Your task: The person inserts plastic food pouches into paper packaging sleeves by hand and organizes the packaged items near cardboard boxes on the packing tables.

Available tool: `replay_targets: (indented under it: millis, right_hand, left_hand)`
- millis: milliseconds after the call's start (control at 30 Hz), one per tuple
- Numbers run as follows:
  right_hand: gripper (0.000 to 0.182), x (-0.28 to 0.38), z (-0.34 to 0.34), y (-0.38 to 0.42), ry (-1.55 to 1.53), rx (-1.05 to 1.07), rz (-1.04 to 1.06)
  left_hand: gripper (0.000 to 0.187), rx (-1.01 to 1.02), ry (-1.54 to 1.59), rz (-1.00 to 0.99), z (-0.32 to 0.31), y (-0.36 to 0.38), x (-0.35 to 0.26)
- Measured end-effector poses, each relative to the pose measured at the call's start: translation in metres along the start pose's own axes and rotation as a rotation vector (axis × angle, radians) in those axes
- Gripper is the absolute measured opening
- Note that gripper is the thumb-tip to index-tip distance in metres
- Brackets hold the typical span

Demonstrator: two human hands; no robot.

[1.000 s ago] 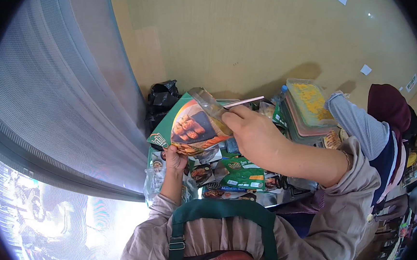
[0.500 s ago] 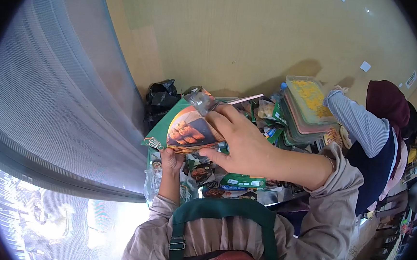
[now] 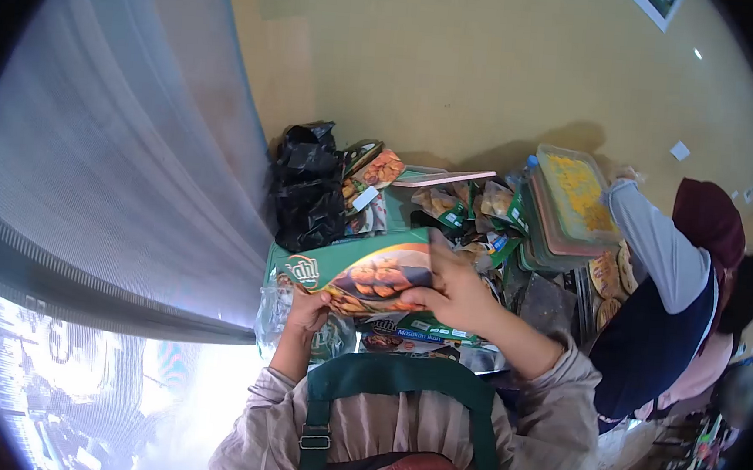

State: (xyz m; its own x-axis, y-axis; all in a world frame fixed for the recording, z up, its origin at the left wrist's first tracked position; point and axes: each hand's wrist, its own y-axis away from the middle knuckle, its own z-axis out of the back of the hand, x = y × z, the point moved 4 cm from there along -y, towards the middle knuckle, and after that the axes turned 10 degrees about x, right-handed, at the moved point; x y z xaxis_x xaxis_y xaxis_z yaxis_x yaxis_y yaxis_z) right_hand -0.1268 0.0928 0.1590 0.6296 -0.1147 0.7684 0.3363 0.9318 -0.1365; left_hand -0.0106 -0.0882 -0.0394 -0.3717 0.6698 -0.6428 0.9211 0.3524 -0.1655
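A green food package [image 3: 374, 274] with a picture of browned pieces of food is held flat in front of my chest. My left hand [image 3: 306, 307] grips its lower left corner, thumb on the front. At the right end, my right hand [image 3: 456, 284] pinches the package, thumb in front and the other fingers partly hidden and blurred. Below it on the table lie more packages, one with a blue label [image 3: 422, 335]. Clear plastic wrapping [image 3: 331, 341] lies beneath my left hand. Beyond the package are small bags of food [image 3: 440, 204].
Black plastic bags [image 3: 308, 187] are at the back left, beside printed packs [image 3: 377, 169]. Stacked containers [image 3: 561, 222], the top one holding yellow food, stand at the right. A co-worker [image 3: 650, 315] reaches toward them. A mesh curtain [image 3: 138, 148] hangs at the left.
The package has gone from tilted and bent to flatter and level. My right hand has moved down and right to its end. The camera view has shifted, showing more of the black bags.
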Motion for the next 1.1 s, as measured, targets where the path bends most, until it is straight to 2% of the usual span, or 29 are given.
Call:
replay_targets:
  millis: [33,67,167,200,233,267,333,433,500,533,633,667,700,767,867,900,933,1033,1067,1100]
  right_hand:
    - [0.041,-0.007,-0.006,0.006,-0.168,-0.024,-0.079]
    - [0.043,-0.023,-0.017,0.012,-0.440,-0.156,-0.121]
    - [0.040,-0.039,-0.028,0.028,-0.341,-0.208,-0.216]
    - [0.034,-0.038,-0.029,0.027,-0.237,-0.200,-0.196]
    - [0.032,-0.031,-0.024,0.027,0.015,-0.252,-0.108]
    - [0.029,-0.021,-0.018,0.027,0.269,-0.304,-0.014]
    - [0.026,-0.012,-0.011,0.022,0.430,-0.375,0.086]
    - [0.024,-0.033,-0.010,0.011,0.062,-0.345,0.029]
    - [0.024,-0.054,-0.009,0.004,-0.297,-0.199,-0.078]
    - [0.024,-0.055,-0.005,0.000,-0.243,-0.160,-0.091]
    - [0.023,-0.056,0.012,-0.016,-0.129,-0.174,-0.152]
    - [0.022,-0.067,0.019,-0.022,-0.170,-0.209,-0.140]
    - [0.020,-0.056,0.029,-0.033,-0.232,-0.273,-0.094]
    - [0.019,-0.054,0.053,-0.050,-0.142,-0.353,-0.148]
    - [0.018,-0.060,0.080,-0.076,-0.089,-0.473,-0.252]
    - [0.017,-0.060,0.086,-0.088,0.131,-0.530,-0.187]
    - [0.017,-0.061,0.089,-0.101,0.350,-0.584,-0.123]
    - [0.015,-0.085,0.080,-0.142,0.381,-0.736,-0.103]
    - [0.014,-0.107,0.076,-0.156,0.393,-0.792,-0.085]
    - [0.011,-0.128,0.068,-0.171,0.339,-0.847,-0.164]
  left_hand:
    - [0.069,0.005,0.000,0.032,0.000,0.005,0.002]
    - [0.068,0.011,0.002,0.067,0.001,0.011,0.005]
    - [0.066,-0.048,0.009,0.132,0.000,0.028,0.014]
    - [0.066,-0.074,0.005,0.130,0.003,0.031,0.018]
    - [0.065,-0.099,0.003,0.128,0.005,0.032,0.022]
    - [0.048,-0.048,0.083,0.130,0.005,0.032,0.025]
    - [0.047,-0.053,0.131,0.159,0.007,0.031,0.030]
    - [0.046,-0.066,0.148,0.188,0.008,0.026,0.035]
    - [0.046,-0.084,0.151,0.199,0.010,0.020,0.036]
    - [0.041,-0.089,0.085,0.191,0.007,0.017,0.033]
    - [0.049,-0.060,0.228,0.307,0.005,0.003,0.030]
    - [0.045,-0.074,0.184,0.281,0.002,-0.004,0.026]
    - [0.044,-0.115,0.057,0.203,-0.007,-0.009,0.014]
    - [0.042,-0.195,-0.198,0.050,-0.021,-0.016,-0.010]
    - [0.043,-0.221,-0.673,-0.136,-0.010,-0.005,-0.030]
    - [0.043,-0.232,-0.808,-0.189,-0.006,0.001,-0.036]
    - [0.046,-0.250,-1.100,-0.245,-0.007,0.008,-0.048]
    - [0.045,-0.351,-1.525,-0.178,0.000,0.024,-0.064]
    - [0.048,-0.448,-1.668,-0.086,0.005,0.030,-0.063]
    - [0.052,-0.538,-1.807,0.005,0.010,0.036,-0.061]
